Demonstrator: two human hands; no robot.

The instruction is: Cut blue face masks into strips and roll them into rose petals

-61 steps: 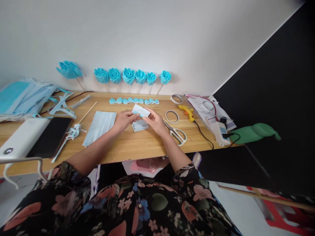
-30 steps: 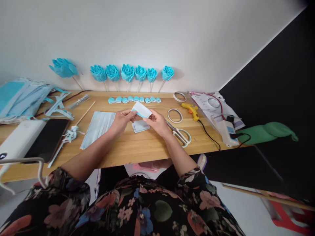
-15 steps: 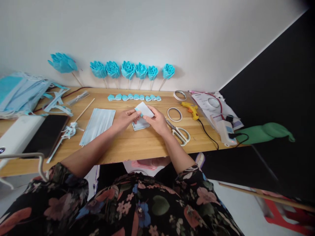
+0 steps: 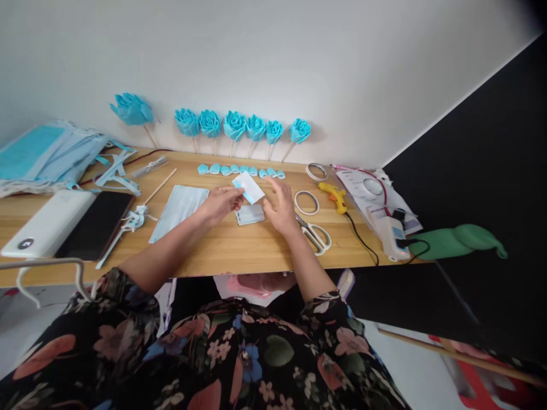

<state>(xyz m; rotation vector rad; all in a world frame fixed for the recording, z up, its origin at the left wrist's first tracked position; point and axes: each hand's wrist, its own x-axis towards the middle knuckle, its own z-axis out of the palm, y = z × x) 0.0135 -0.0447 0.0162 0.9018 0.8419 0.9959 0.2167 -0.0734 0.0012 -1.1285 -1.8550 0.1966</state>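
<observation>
Head view: the white-and-blue piece (image 4: pixel 252 189), pinched from both sides a moment ago, is now gripped by the left hand (image 4: pixel 221 204) alone above the table (image 4: pixel 243 253), with the right hand (image 4: pixel 279 207) spread open just to its right, so that side is left unsupported.

A plain, light grey wall (image 4: pixel 265 51) formed the rear boundary. A wood-grain tabletop (image 4: pixel 243 257) ran along it. A black panel (image 4: pixel 482 182) stood at the right, meeting the wall at a slanting pale edge. A pale floor (image 4: pixel 401 356) lay below; a red object (image 4: pixel 474 393) was partly visible at lower right. Lighting was diffuse.
</observation>
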